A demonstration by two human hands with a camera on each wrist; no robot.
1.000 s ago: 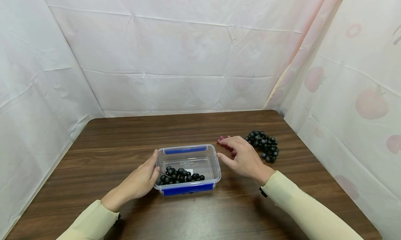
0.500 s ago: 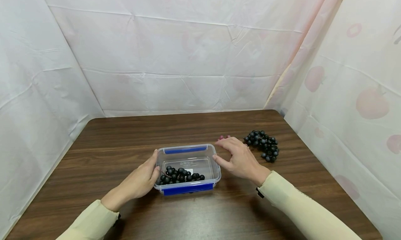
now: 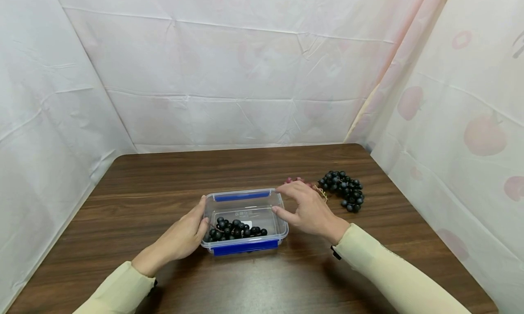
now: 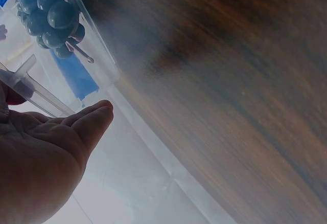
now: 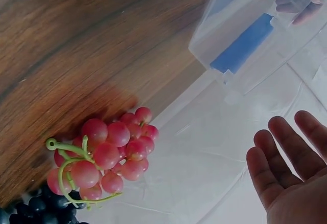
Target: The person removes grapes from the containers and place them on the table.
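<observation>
A clear plastic food container (image 3: 245, 248) with blue clips sits on the table, its top uncovered. One bunch of black grapes (image 3: 233, 230) lies inside along its near wall. My left hand (image 3: 186, 227) rests against the container's left side, fingers straight. My right hand (image 3: 311, 209) hovers by the container's right rim, fingers apart and holding nothing. Just beyond it lies a bunch of red grapes (image 5: 110, 152) with a green stem, partly hidden by the hand in the head view. A second bunch of black grapes (image 3: 344, 189) lies to its right.
The brown wood-grain table (image 3: 163, 177) carries everything. Pale printed sheets (image 3: 245, 68) hang along its back and both sides, close to the table edges.
My right hand has moved left, away from the red grapes and toward the container's right rim, uncovering their stem. The left hand, container and grapes have stayed put.
</observation>
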